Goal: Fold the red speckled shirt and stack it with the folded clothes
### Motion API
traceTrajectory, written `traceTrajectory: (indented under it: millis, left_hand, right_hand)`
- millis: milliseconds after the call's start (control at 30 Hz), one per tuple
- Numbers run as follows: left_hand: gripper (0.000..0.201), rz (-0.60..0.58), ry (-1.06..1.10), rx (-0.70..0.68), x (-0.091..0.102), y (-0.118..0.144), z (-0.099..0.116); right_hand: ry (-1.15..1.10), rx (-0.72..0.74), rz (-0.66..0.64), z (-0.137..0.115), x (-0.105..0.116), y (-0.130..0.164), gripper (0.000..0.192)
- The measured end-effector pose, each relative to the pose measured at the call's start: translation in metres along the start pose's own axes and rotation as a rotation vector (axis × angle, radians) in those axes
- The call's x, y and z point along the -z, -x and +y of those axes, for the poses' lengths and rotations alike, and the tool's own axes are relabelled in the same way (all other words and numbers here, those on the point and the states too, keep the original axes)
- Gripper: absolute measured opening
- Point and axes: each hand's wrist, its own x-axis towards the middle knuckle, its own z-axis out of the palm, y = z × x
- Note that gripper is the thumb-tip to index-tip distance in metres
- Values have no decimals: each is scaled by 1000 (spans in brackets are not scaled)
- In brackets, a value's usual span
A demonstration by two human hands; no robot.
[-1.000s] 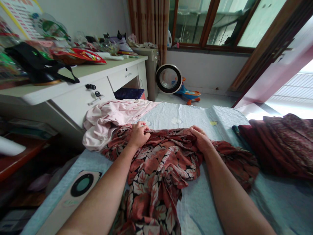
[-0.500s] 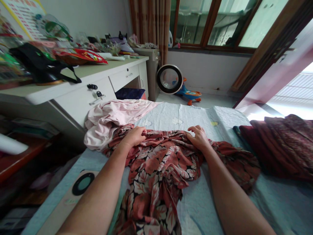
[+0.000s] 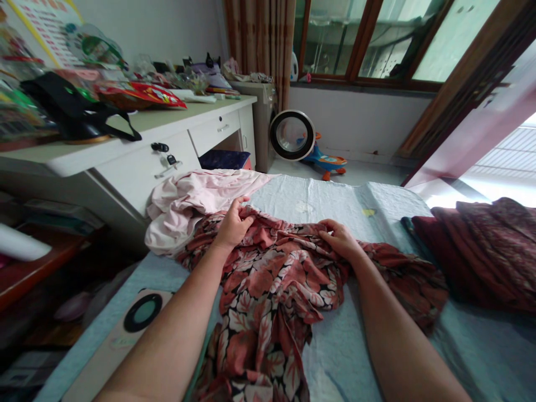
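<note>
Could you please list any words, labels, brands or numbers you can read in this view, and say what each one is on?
No text here can be read.
Wall poster: rows of red print, too small and blurred.
Red snack packet on the desk: printing blurred.
Fan-shaped card: markings unreadable.
Floral garment under both hands: pattern only, no label showing.

The floral garment (image 3: 272,296) runs off the near edge; its far hem is bunched under both hands, fingertips buried in folds; the dark red cloth (image 3: 481,251) is cut by the right edge; clutter on the counter (image 3: 167,125) at far left is too blurred to identify.
</note>
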Motion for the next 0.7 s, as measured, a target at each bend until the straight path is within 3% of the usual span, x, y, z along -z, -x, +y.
traceTrajectory:
  millis: [100,167,267,367,500,600,700]
  left_hand:
    - [73,52,201,98,-4,2,-2]
    - [77,8,294,156,-6,4,-2]
    - [77,-90,314,227,-9,6,-3]
    - [70,-154,136,220,-9,7,-7]
    - [63,-177,-273,154,-6,5,-7]
    - [66,-185,-454,155,1,3,0]
    - [72,-241,-541,169,7,3,10]
  right_hand:
    - [-304,-29,100,2,-4,-2,35]
    - [-471,-50,224,2,-5,-4,40]
    - [-529,-71,410,4,-5,-6,47]
    - [-357,-127,468,10,-4,-6,52]
    - [133,-165,470,13,-3,-3,36]
    - [342,-108,373,8,2,-1,43]
    - [382,-97,230,1,6,1,55]
